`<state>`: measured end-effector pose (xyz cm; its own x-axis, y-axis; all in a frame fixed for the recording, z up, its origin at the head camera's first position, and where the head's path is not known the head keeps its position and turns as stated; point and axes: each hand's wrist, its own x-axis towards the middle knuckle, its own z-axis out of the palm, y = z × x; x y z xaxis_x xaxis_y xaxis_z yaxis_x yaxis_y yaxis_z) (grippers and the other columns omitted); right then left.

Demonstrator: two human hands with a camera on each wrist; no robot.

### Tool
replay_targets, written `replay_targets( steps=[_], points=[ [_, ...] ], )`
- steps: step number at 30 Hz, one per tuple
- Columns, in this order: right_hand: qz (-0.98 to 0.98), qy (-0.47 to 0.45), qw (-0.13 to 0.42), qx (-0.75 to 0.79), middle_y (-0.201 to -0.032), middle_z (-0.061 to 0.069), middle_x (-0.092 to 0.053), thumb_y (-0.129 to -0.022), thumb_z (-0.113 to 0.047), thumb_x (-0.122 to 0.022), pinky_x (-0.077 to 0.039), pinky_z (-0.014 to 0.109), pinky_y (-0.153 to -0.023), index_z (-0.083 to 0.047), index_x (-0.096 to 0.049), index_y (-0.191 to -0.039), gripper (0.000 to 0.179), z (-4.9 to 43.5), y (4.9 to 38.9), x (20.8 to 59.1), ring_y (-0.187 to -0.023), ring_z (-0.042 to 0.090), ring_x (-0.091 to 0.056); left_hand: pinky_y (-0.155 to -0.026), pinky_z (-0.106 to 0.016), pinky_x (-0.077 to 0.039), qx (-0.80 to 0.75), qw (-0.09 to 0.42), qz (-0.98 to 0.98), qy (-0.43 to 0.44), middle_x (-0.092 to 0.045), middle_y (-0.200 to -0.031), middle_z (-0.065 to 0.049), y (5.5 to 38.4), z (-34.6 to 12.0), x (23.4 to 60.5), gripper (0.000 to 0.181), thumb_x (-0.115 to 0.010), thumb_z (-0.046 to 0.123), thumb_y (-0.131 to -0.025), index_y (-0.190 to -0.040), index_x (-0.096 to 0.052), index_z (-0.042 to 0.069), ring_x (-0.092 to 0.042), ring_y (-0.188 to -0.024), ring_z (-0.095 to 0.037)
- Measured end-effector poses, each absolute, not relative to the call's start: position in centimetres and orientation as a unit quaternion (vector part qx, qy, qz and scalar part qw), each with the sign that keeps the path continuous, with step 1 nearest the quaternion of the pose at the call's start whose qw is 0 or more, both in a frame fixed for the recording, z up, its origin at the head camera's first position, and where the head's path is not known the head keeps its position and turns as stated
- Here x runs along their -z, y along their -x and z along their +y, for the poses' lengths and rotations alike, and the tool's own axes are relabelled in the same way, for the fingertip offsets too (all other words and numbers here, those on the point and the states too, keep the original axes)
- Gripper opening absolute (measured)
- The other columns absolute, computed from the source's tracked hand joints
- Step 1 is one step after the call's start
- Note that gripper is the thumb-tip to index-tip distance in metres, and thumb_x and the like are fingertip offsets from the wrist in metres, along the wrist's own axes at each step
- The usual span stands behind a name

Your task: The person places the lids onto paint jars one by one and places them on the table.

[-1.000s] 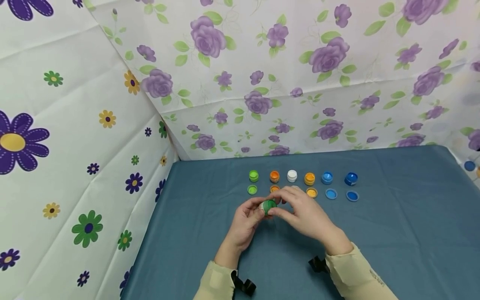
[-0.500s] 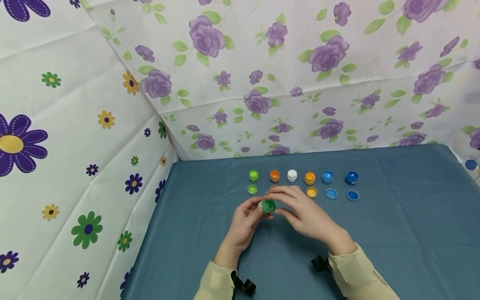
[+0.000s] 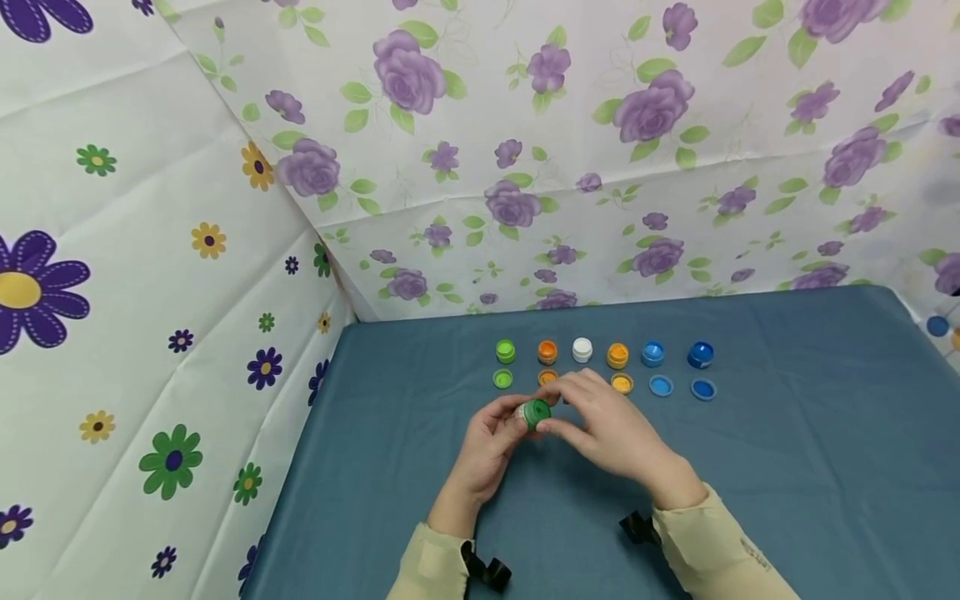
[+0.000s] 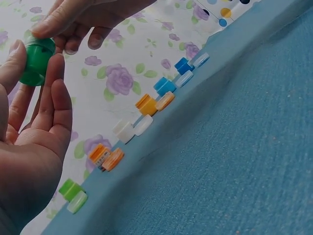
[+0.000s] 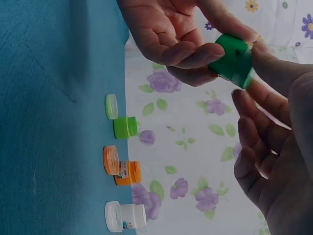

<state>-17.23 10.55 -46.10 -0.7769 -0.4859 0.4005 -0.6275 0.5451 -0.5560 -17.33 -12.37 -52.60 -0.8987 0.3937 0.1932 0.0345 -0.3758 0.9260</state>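
Above the table, my left hand (image 3: 483, 454) grips a small dark green paint jar (image 3: 535, 413), its lid end turned toward my right hand (image 3: 618, 429). The right thumb and fingertips pinch the lid end of the jar; both wrist views show this contact. In the left wrist view the green jar (image 4: 36, 63) sits between the left thumb and fingers, tilted. Fingers cover part of the jar (image 5: 230, 58) in the right wrist view as well.
Several paint jars form a row at the back: light green (image 3: 506, 351), orange (image 3: 547, 352), white (image 3: 582, 350), yellow (image 3: 617, 356), light blue (image 3: 652, 354) and dark blue (image 3: 701, 355). Their removed lids lie in front, such as the dark blue lid (image 3: 703, 389). Flowered cloths hang behind and left.
My right fingers came off the green jar's lid end half a second ago and now touch it again. The left hand has kept its grip in about the same place.
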Motion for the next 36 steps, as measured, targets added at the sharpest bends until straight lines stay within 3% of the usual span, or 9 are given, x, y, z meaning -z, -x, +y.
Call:
replay_targets(
  steps=[7,12,17,22,36],
  points=[
    [-0.903,-0.281,0.091,-0.312,-0.09,-0.015,-0.055,-0.107,-0.051,-0.064,-0.044,0.035,-0.073,-0.028,-0.062,-0.102,0.023,9.7,17.1,46.4,-0.084,0.012,-0.048,-0.096,-0.035,-0.06,-0.81,0.111,0.537,-0.208,-0.074,-0.115,0.0,17.2,-12.1,52.6,0.036,-0.079,0.026,-0.099,-0.13,-0.069,0.011,-0.074,-0.103,-0.012],
    [-0.912,-0.27,0.101,-0.291,-0.074,-0.015,-0.045,-0.11,-0.052,-0.058,-0.04,0.033,-0.066,-0.031,-0.053,-0.083,0.035,9.0,17.0,46.5,-0.071,0.009,-0.04,-0.094,-0.033,-0.061,-0.81,0.097,0.534,-0.22,-0.075,-0.114,0.0,17.2,-12.0,52.7,0.037,-0.081,0.026,-0.097,-0.128,-0.069,0.01,-0.075,-0.102,-0.013],
    [-0.921,-0.242,0.109,-0.286,-0.064,-0.012,-0.039,-0.11,-0.054,-0.057,-0.036,0.03,-0.058,-0.028,-0.048,-0.071,0.047,8.5,17.0,46.2,-0.062,0.009,-0.036,-0.091,-0.032,-0.062,-0.802,0.069,0.548,-0.228,-0.075,-0.116,-0.001,17.1,-11.8,52.7,0.032,-0.081,0.015,-0.098,-0.127,-0.069,0.008,-0.075,-0.104,-0.013],
    [-0.925,-0.221,0.109,-0.29,-0.06,-0.01,-0.036,-0.109,-0.05,-0.061,-0.032,0.029,-0.052,-0.026,-0.046,-0.068,0.05,8.1,16.9,45.9,-0.056,0.01,-0.033,-0.09,-0.029,-0.062,-0.8,0.045,0.548,-0.24,-0.071,-0.119,-0.001,17.2,-11.5,52.7,0.029,-0.081,0.006,-0.097,-0.123,-0.069,0.011,-0.073,-0.109,-0.012],
    [-0.933,-0.198,0.094,-0.285,-0.058,-0.007,-0.038,-0.109,-0.044,-0.064,-0.03,0.03,-0.047,-0.024,-0.047,-0.066,0.05,7.7,16.8,45.6,-0.05,0.011,-0.034,-0.091,-0.028,-0.061,-0.785,-0.003,0.569,-0.244,-0.067,-0.117,-0.002,17.1,-11.1,52.9,0.029,-0.084,0.011,-0.096,-0.119,-0.067,0.007,-0.073,-0.109,-0.012]
  ],
)
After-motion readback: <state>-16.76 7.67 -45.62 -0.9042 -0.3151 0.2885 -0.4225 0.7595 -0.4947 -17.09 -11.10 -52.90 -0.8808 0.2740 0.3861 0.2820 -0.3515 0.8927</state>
